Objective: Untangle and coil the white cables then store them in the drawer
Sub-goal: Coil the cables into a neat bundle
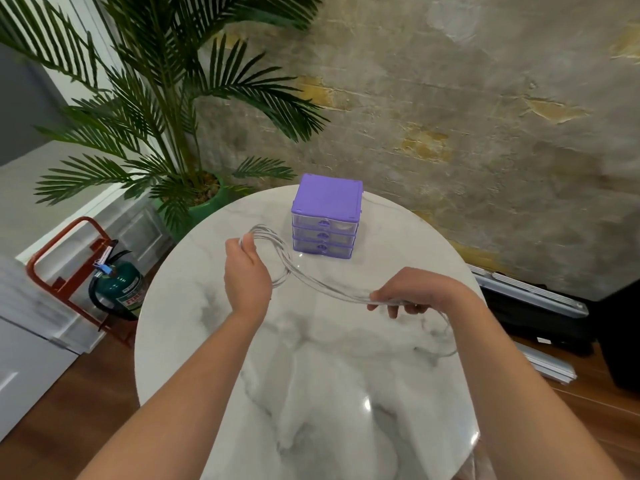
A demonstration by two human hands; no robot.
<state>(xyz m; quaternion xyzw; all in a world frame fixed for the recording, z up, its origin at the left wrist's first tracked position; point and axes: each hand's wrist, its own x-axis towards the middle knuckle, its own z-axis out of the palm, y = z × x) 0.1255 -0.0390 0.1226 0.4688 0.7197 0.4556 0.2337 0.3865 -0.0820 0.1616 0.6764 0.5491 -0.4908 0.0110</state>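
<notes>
A bundle of white cables (313, 277) stretches between both hands above the round marble table (311, 375). My left hand (246, 271) grips a looped part of the bundle on the left, the loops curving round past its fingers. My right hand (412, 292) grips the strands farther right, and loose cable trails from it down towards the table's right edge. A small purple drawer unit (325, 216) with three clear drawers, all shut, stands at the far side of the table, just behind the loops.
A potted palm (180, 140) stands behind the table on the left. On the floor at the left is a green fire extinguisher (117, 285) in a red stand. Dark equipment and metal rails (540, 299) lie on the floor at the right, by the wall.
</notes>
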